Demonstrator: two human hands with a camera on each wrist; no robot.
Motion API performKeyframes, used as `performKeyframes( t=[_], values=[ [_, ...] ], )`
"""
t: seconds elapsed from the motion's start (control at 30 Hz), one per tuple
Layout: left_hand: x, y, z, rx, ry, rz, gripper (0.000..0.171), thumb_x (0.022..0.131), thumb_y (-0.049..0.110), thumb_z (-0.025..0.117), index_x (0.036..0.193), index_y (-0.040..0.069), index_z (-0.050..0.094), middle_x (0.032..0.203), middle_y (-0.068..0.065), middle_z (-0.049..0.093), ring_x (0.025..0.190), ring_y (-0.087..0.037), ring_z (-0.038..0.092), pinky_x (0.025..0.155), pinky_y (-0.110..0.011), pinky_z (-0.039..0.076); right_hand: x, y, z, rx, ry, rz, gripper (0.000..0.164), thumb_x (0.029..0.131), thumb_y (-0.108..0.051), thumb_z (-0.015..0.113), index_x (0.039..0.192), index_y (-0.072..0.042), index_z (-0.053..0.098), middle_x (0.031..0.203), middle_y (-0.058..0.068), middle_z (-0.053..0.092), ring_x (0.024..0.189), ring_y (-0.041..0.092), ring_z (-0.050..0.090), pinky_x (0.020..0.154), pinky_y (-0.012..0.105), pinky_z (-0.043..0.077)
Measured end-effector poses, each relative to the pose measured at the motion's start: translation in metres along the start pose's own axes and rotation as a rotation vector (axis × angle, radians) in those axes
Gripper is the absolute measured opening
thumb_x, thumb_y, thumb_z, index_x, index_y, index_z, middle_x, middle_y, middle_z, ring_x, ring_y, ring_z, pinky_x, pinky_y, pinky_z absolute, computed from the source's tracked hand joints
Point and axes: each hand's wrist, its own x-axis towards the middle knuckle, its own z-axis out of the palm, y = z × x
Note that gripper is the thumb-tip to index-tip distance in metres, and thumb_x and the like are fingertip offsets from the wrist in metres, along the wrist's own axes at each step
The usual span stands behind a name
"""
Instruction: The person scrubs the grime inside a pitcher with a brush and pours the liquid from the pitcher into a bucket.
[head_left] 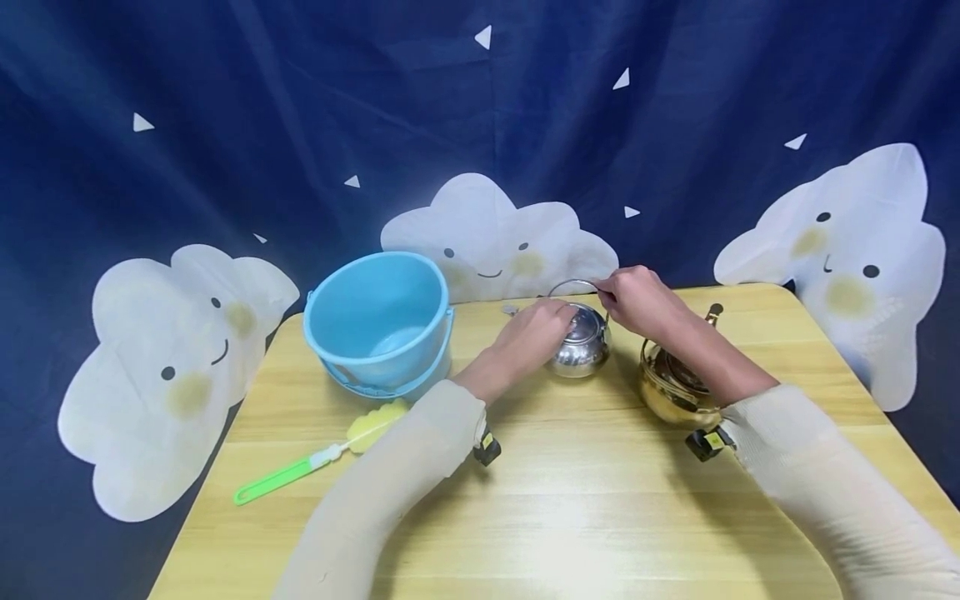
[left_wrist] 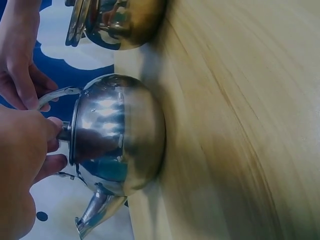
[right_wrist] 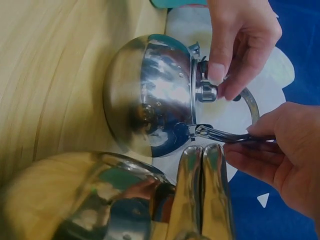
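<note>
A silver teapot [head_left: 577,354] with a round body stands upright on the table, its spout [left_wrist: 97,212] to the left in the head view. My left hand [head_left: 532,337] has its thumb and fingers at the small lid knob [right_wrist: 207,92], pinching it. The lid sits on the pot. My right hand [head_left: 645,300] grips the teapot's raised wire handle [right_wrist: 225,136]. Under my right forearm stands a gold teapot [head_left: 663,396], partly hidden; its paired handle bars [right_wrist: 202,185] show close below my right hand in the right wrist view.
A light blue bucket [head_left: 382,362] stands at the back left of the wooden table [head_left: 570,500]. In front of it lies a brush with a green handle [head_left: 277,481] and yellow sponge head [head_left: 375,425], partly behind my left sleeve. A blue curtain [head_left: 420,100] hangs behind the table.
</note>
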Motion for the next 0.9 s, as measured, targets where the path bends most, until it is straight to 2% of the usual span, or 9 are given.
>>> performKeyframes(
  t=[0.3,0.5,0.7,0.9],
  values=[
    [-0.0026,0.0039,0.0004,-0.014,-0.054,-0.031,0.026,0.104,0.003,0.053,0.124,0.004,0.069,0.113,-0.008,0.077,0.1,-0.021,0.073,0.082,-0.028,0.065,0.0003,-0.0002,0.0032,0.009,-0.014,0.014,0.019,0.091,0.003,0.061,0.1,0.0,0.077,0.075,0.012,0.069,0.068,0.026,0.061,0.062,0.045,0.055],
    [-0.0035,0.0066,0.0004,-0.025,-0.055,-0.054,0.026,0.102,0.0,0.056,0.123,0.002,0.07,0.11,-0.011,0.077,0.102,-0.024,0.074,0.084,-0.028,0.065,0.0003,-0.0018,0.0046,0.004,-0.008,-0.008,0.015,0.092,0.003,0.059,0.085,-0.003,0.071,0.067,0.009,0.062,0.064,0.024,0.055,0.06,0.043,0.051],
    [-0.0053,0.0084,0.0002,-0.01,-0.055,-0.066,0.024,0.1,-0.001,0.059,0.121,0.003,0.071,0.108,-0.01,0.078,0.102,-0.021,0.073,0.083,-0.024,0.065,-0.0013,-0.0043,0.0056,0.003,0.012,-0.022,0.013,0.091,0.004,0.061,0.087,-0.001,0.072,0.068,0.01,0.063,0.064,0.026,0.058,0.062,0.047,0.055],
    [-0.0097,0.0088,-0.0001,-0.001,-0.033,-0.069,0.023,0.099,0.0,0.061,0.118,0.005,0.073,0.108,-0.007,0.079,0.097,-0.019,0.073,0.08,-0.023,0.064,-0.0014,-0.008,0.0069,0.003,0.025,-0.048,0.019,0.088,0.006,0.06,0.072,-0.005,0.063,0.063,0.007,0.057,0.06,0.025,0.054,0.059,0.044,0.052]
  ],
)
